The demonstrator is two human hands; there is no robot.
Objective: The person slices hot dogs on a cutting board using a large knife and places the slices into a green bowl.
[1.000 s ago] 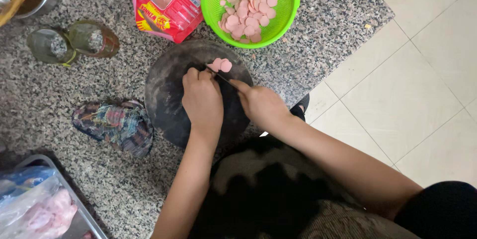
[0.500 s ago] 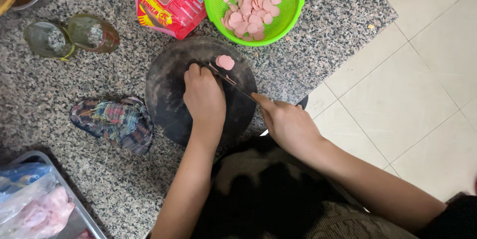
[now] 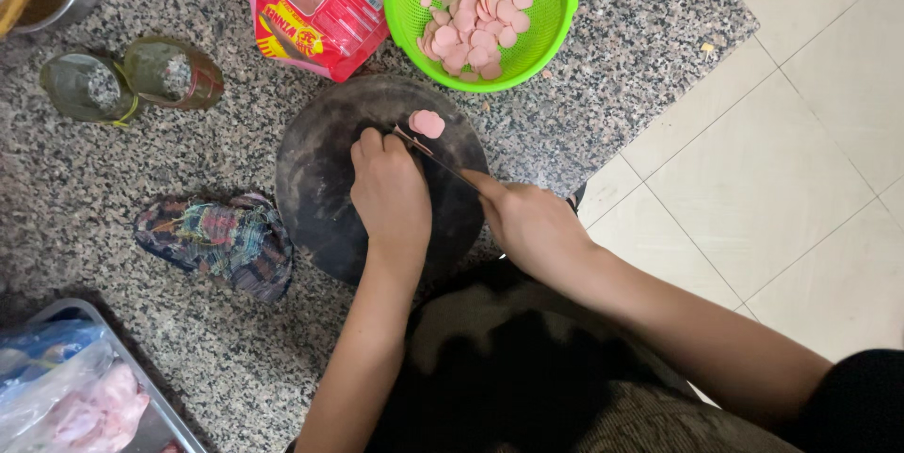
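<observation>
Pink sausage slices (image 3: 427, 122) at 12 o'clock on round dark chopping board (image 3: 320, 180). Left hand (image 3: 389, 191) curled down over unseen piece. Right hand (image 3: 532, 224) clamped on thin knife (image 3: 435, 157), drawn back toward 4 o'clock since a second ago; cut looks finished. Green plastic colander (image 3: 556, 1) at 1 o'clock. Desk (image 3: 612, 86) edge near right wrist; open room at 9 o'clock.

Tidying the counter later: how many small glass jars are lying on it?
2. Both lie side by side on the granite counter, top left: a greenish jar and a brownish jar to its right. Others may sit beyond the frame.
</observation>
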